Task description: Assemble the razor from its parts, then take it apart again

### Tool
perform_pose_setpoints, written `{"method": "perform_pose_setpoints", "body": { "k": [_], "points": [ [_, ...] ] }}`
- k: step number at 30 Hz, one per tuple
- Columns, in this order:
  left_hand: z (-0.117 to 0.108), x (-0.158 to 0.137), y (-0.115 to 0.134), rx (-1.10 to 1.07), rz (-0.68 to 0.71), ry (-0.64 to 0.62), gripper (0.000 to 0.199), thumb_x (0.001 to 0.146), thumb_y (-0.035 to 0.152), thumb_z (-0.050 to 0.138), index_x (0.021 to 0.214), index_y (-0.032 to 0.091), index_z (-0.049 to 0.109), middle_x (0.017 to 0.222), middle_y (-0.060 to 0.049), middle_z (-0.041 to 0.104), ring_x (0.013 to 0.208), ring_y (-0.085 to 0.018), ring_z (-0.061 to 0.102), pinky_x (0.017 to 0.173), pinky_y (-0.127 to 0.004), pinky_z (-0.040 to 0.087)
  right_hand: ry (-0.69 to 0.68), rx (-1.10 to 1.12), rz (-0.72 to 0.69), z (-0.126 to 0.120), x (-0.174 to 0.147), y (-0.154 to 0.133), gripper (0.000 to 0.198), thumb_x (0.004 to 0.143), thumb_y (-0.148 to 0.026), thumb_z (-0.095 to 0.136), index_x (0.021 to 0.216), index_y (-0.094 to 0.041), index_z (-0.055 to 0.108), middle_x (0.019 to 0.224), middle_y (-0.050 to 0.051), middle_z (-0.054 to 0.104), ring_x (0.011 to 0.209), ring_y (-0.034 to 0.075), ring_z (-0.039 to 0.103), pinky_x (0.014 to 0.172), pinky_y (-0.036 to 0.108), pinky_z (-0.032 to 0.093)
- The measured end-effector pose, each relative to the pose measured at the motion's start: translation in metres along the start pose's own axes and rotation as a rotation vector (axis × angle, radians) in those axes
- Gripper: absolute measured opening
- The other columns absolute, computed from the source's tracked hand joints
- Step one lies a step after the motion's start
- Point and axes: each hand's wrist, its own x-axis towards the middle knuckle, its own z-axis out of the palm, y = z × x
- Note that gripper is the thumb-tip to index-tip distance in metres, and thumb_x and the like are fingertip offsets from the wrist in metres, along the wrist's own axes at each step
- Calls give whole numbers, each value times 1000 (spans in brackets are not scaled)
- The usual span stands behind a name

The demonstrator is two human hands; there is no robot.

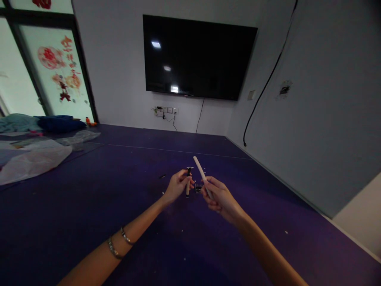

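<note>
My left hand [178, 185] is closed around a small T-shaped tool with a silvery crosspiece, a dark neck and a tan handle [187, 188]; it looks like a razor. The tool stands nearly upright in the fingers, crosspiece away from me. A long, pale, slightly curved stick [199, 168] is gripped in my right hand [218, 195], its free end pointing up and left. The two held things are apart. Between my hands, a small dark-and-silver piece [198, 188] shows on the purple floor, partly hidden by the right fingers. Its kind is unclear.
A thin black piece [162, 176] lies left of my hands, with small white scraps scattered around. Plastic sheeting [38, 159] and dark blue cloth [61, 123] lie at left. A black cable [264, 85] hangs along the right wall. A television [199, 57] is mounted ahead.
</note>
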Motion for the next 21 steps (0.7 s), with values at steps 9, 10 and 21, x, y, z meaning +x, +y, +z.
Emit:
{"method": "perform_pose_setpoints", "body": {
  "k": [9, 10, 21],
  "points": [
    [2, -1, 1, 50, -12, 70, 20, 72, 26, 57, 87, 13, 53, 60, 0, 61, 46, -11, 58, 44, -20, 44, 44, 305, 124, 38, -5, 29, 29, 71, -41, 62, 83, -21, 44, 49, -11, 33, 36, 1, 15, 33, 13, 4],
    [2, -1, 0, 68, -8, 77, 19, 72, 25, 57, 87, 13, 54, 60, 0, 61, 45, -11, 57, 44, -20, 43, 70, 319, 127, 41, -7, 31, 30, 71, -42, 61, 84, -21, 45, 49, -11, 32, 37, 1, 15, 34, 13, 4],
    [1, 0, -2, 114, 7, 107, 17, 70, 24, 56, 83, 13, 55, 57, 1, 58, 46, -11, 55, 44, -19, 40, 168, 368, 100, 56, -13, 40, 31, 68, -41, 62, 87, -20, 49, 50, -11, 30, 37, 1, 16, 35, 15, 4]
  ]
}}
